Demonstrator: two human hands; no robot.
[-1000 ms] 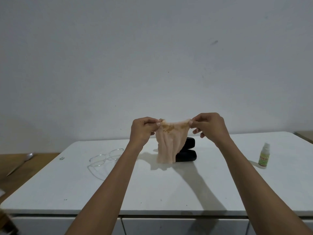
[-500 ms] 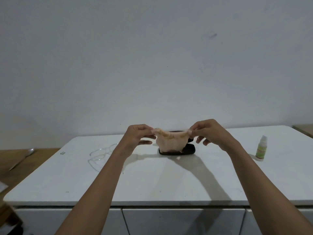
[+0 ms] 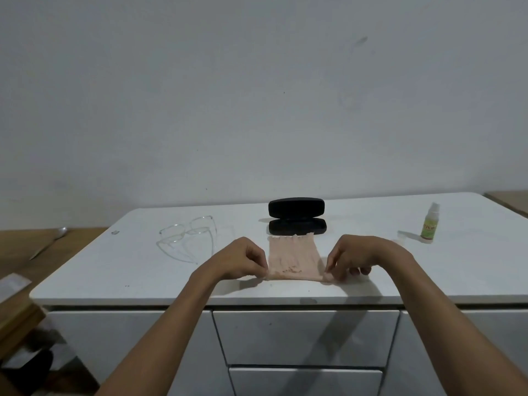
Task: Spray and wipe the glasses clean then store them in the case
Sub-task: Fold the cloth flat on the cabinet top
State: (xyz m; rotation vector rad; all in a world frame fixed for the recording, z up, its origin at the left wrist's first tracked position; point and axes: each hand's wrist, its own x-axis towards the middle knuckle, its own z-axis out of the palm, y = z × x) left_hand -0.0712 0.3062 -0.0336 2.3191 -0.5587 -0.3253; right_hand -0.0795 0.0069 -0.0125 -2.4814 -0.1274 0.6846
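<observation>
A pale pink cloth (image 3: 294, 257) with brown stains lies flat on the white table (image 3: 143, 270), just in front of the open black glasses case (image 3: 297, 215). My left hand (image 3: 240, 260) pinches the cloth's near left corner and my right hand (image 3: 353, 257) pinches its near right corner. Clear-framed glasses (image 3: 187, 238) rest on the table to the left, with their arms unfolded. A small spray bottle (image 3: 429, 222) with a green label stands upright at the right.
The table backs onto a plain wall and has drawers (image 3: 305, 338) below its front edge. A wooden surface (image 3: 25, 250) at the left carries a spoon (image 3: 48, 244). A tiny object (image 3: 115, 232) lies near the table's left rear corner.
Both hands have come down and toward me with the cloth, from holding it hanging in the air to spreading it flat on the table. The case is now uncovered.
</observation>
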